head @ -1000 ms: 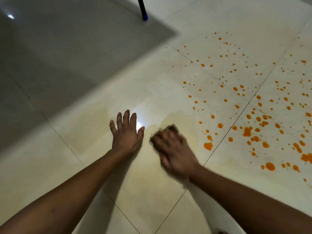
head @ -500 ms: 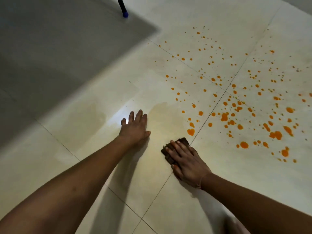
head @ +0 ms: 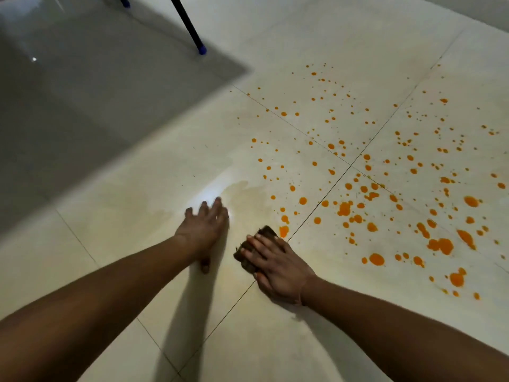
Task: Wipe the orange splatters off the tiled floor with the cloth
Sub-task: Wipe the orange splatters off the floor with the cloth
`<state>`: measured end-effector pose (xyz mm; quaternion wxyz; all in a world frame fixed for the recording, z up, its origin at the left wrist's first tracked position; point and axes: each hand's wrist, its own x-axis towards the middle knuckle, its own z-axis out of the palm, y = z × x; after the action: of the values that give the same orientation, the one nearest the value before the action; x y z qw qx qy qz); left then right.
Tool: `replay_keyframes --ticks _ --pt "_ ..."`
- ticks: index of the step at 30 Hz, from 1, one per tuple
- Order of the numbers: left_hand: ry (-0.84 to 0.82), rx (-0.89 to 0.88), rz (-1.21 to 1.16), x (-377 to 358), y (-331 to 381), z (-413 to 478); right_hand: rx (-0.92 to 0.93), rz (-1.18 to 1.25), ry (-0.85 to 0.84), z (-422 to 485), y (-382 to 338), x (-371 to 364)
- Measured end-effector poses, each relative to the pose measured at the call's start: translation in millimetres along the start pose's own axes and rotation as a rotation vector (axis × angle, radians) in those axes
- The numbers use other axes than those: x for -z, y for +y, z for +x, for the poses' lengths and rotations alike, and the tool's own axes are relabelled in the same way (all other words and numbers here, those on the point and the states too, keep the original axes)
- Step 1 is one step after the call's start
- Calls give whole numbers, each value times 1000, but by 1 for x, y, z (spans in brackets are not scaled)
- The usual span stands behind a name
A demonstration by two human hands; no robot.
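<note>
A dark brown, crumpled cloth (head: 257,245) is pressed flat against the cream tiled floor (head: 316,34) under the right hand (head: 278,267), just below the centre of the frame, its fingers (head: 254,253) spread over the fabric and grasping it against the tile. Compared with a second ago, when this hand was blurred in mid-stroke to the left of the grout line, the cloth has been brought to rest at that line, with its far corner almost touching the nearest orange drop (head: 283,231). The left hand (head: 205,230) is laid open on the floor just left of the cloth, fingers released and holding nothing, apparently as a support. A pale, wet-looking smear (head: 242,193) is seen above the hands, which suggests that this patch has been wiped. The orange splatters (head: 385,194) across the right half of the frame are untouched, so most of the task is judged to remain. A dark furniture leg with a blue tip (head: 202,50) stands at upper centre. No brand, label or writing can be read.
</note>
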<state>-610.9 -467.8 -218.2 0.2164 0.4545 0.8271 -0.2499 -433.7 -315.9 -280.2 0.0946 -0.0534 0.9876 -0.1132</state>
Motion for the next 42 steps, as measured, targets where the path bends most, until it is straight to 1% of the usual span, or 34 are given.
replay_keyframes --ticks 2,3,5,7,8,10,12,14,15,16,17,18,19,20,21,22,24,25,26,27,28,29,30,31,33,34,35,36,38,39,40,42 --pt "7 -47 83 3 12 -3 22 -14 2 19 15 7" --pt "-15 -48 63 3 14 -4 49 -13 -23 24 20 9" --pt "-73 -29 -26 6 17 -5 174 -68 -56 20 34 11" --pt "-132 17 -163 12 23 -5 320 -109 -105 8 58 16" --pt "-142 52 -241 15 28 -5 347 -116 -133 5 71 21" --pt "-102 127 -377 20 44 -6 293 -125 -134 9 96 32" --pt "-18 185 -495 21 70 -4 122 -124 -101 23 119 45" --pt "37 216 -594 19 103 -1 -72 -66 -39 34 136 54" --pt "52 229 -613 18 116 0 -157 -24 0 35 139 56" --pt "56 250 -619 17 126 0 -196 11 26 28 138 54" --pt "54 271 -625 17 130 -1 -157 24 49 13 134 50" --pt "49 294 -625 18 134 -3 -50 15 50 -8 129 43" --pt "56 302 -610 17 135 -5 83 7 19 -30 127 37" --pt "70 299 -577 17 137 -8 179 -17 -27 -45 132 33" --pt "72 285 -538 18 142 -12 212 -33 -36 -51 141 32" --pt "72 260 -503 19 147 -14 151 -41 -8 -46 150 34" --pt "58 223 -468 24 159 -16 -133 14 87 -33 156 38" --pt "51 217 -480 27 161 -16 -223 43 129 -32 147 34" --pt "43 216 -488 34 166 -14 -223 63 148 -42 139 29" --pt "42 210 -485 41 170 -13 -157 80 123 -60 130 23" --pt "43 197 -473 49 173 -10 -52 69 78 -82 126 17" --pt "38 178 -459 56 176 -8 27 45 56 -98 134 15" --pt "24 157 -451 62 182 -5 44 34 61 -106 148 18" --pt "15 136 -440 69 189 0 -37 44 89 -106 167 26" --pt "12 103 -427 79 200 9 -284 62 133 -90 196 39" --pt "17 93 -421 82 203 14 -357 57 131 -87 196 41" --pt "32 78 -416 84 208 23 -368 39 157 -94 194 36" --pt "45 72 -420 86 212 29 -315 23 152 -108 187 31" --pt "47 47 -432 91 218 38 -155 19 108 -148 181 21" --pt "39 27 -432 93 224 42 -129 18 100 -162 191 19" --pt "34 10 -431 94 229 44 -155 20 100 -167 204 19" --pt "22 -15 -436 99 242 52 -387 25 158 -159 232 26"
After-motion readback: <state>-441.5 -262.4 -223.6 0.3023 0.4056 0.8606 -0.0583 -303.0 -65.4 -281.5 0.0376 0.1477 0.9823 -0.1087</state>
